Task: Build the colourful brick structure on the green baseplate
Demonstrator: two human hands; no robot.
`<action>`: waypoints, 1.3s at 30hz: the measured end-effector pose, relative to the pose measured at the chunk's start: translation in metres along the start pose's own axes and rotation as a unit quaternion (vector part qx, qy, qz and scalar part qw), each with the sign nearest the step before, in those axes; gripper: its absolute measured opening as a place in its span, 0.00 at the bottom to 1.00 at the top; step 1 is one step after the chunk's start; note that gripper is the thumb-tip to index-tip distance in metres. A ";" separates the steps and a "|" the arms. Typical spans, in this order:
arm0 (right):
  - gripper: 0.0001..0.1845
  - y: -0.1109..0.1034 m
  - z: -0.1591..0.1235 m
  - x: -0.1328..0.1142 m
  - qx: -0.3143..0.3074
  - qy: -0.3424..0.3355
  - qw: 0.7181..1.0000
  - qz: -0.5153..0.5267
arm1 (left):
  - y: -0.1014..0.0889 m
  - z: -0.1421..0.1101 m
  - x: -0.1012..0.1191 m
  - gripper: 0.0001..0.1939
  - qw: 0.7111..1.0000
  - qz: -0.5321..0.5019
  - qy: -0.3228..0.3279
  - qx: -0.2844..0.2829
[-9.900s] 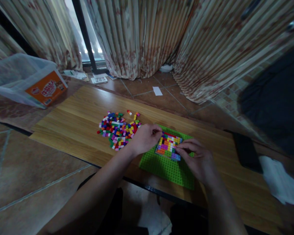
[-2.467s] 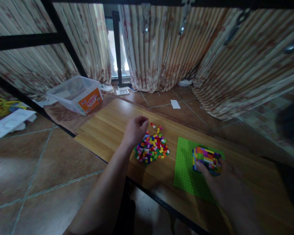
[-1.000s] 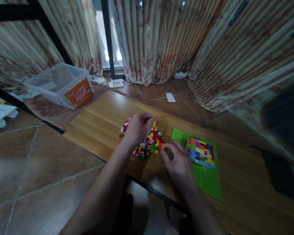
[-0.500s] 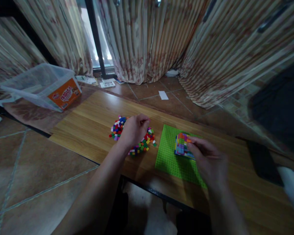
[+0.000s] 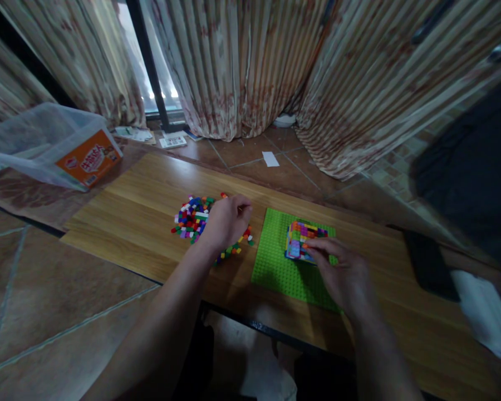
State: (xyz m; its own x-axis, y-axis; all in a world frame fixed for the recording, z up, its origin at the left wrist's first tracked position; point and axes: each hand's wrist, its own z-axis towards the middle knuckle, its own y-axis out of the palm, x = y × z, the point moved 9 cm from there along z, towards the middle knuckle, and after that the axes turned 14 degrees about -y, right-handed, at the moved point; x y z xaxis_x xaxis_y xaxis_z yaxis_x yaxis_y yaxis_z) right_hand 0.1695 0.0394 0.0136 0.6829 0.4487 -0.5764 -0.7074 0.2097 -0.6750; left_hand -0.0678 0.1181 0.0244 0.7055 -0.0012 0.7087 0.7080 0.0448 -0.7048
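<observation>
My right hand (image 5: 344, 273) reaches over a multicoloured block of toy bricks (image 5: 294, 234) on a green studded baseplate (image 5: 271, 267). Thumb and index finger pinch a small orange brick (image 5: 304, 245) at the top of the block, whose right part is partly covered by my fingers. My left hand (image 5: 225, 223) hovers over a pile of loose coloured bricks (image 5: 192, 218), its fingertips pressed together. Whether a brick is between those fingertips is too small to tell. My left hand and wrist hide part of the pile.
A wooden table (image 5: 125, 200) carries everything. At the left stands a clear plastic bin (image 5: 45, 133) with an orange label. A dark flat object (image 5: 430, 267) and a white crumpled item (image 5: 486, 312) lie at the right. Curtains (image 5: 234, 67) hang beyond the table.
The view has shifted, so the table's things sit further left. My right fingertips have come from the block's right side onto its top, with the orange brick. The left hand keeps its pinch.
</observation>
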 end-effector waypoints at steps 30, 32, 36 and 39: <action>0.08 -0.001 0.000 -0.009 -0.015 -0.035 0.999 -0.023 | 0.003 0.000 0.001 0.12 1.000 0.021 -0.004 -0.007; 0.08 0.000 0.000 -0.009 -0.016 -0.030 0.999 -0.027 | 0.002 0.000 0.001 0.11 1.000 0.027 -0.009 -0.008; 0.08 0.001 0.000 -0.009 -0.013 -0.021 0.999 -0.027 | 0.002 -0.001 0.003 0.12 0.999 0.036 0.000 -0.009; 0.08 0.002 -0.001 -0.007 -0.010 -0.003 0.999 -0.034 | 0.004 0.000 0.001 0.11 1.000 0.027 0.007 -0.007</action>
State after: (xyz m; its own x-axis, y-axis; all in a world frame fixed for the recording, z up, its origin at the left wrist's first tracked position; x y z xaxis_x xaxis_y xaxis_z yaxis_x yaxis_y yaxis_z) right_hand 0.1635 0.0359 0.0161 0.7279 0.4392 -0.5266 -0.6559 0.2221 -0.7214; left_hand -0.0644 0.1182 0.0226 0.7428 -0.0139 0.6693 0.6694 0.0316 -0.7423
